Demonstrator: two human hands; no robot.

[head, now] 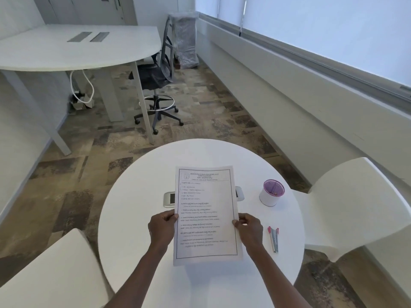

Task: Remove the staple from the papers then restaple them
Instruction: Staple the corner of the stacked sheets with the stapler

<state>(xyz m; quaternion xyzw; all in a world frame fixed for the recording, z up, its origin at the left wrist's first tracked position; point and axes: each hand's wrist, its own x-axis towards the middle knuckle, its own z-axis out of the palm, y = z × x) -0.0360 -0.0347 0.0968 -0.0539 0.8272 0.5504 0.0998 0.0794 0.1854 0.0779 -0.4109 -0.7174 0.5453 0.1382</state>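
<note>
Both hands grip the printed papers [205,213] between them: left hand [162,228] at nine o'clock, right hand [249,230] at three; stapler [274,238] beyond, at three o'clock.

Bright daylight from the windows [322,30], edges warped, soft focus.

Papers [205,213]: print too small to read; staple not discernible. Fingers [241,220] of both hands hidden behind the sheet. Worktop [133,218] inset plate beyond the fingers partly covered.
</note>
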